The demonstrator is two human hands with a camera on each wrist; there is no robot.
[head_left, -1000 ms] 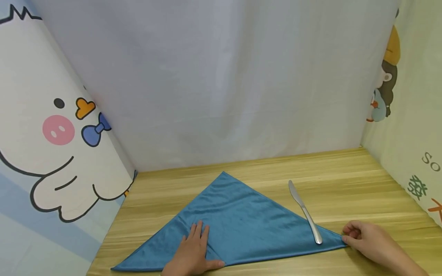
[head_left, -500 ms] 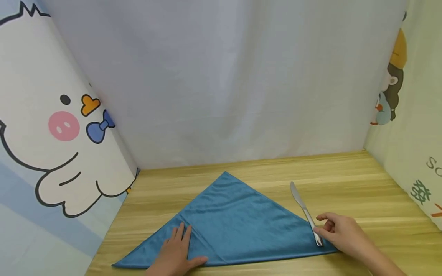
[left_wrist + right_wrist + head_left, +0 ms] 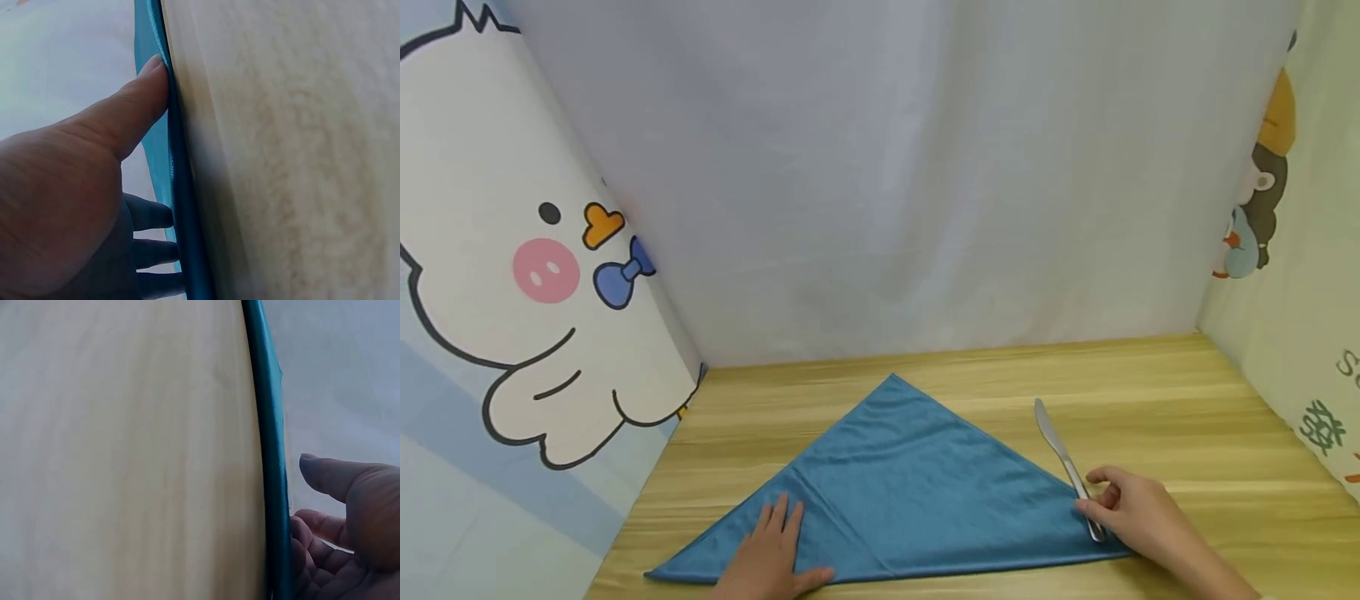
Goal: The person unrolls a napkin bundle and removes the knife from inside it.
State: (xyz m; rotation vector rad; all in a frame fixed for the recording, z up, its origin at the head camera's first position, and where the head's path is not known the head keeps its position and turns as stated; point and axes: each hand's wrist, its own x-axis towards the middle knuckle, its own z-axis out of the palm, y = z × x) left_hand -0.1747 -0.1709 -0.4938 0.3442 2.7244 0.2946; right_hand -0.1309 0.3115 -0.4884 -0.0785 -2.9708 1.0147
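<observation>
A blue satiny cloth (image 3: pixel 925 492), folded into a triangle, lies on the wooden table. My left hand (image 3: pixel 760 550) rests spread on its left part, fingers pointing away and thumb along the near edge. In the left wrist view, that thumb (image 3: pixel 134 103) touches the cloth's folded rim (image 3: pixel 181 181). A silver table knife (image 3: pixel 1067 467) lies with its handle across the cloth's right part and its blade on the wood. My right hand (image 3: pixel 1138 512) is at the handle, thumb over it and fingers loosely bent, covering the right corner. In the right wrist view, thumb and fingers stand apart.
Bare wood of the table (image 3: pixel 1165 400) extends behind and to the right of the cloth. A plain pale curtain (image 3: pixel 887 208) hangs along the back. Printed cartoon curtains (image 3: pixel 460 208) close off the left and right sides.
My right hand has left the cloth's right corner and moved left to the knife handle. My left hand has slid left across the cloth. The knife stays on the cloth.
</observation>
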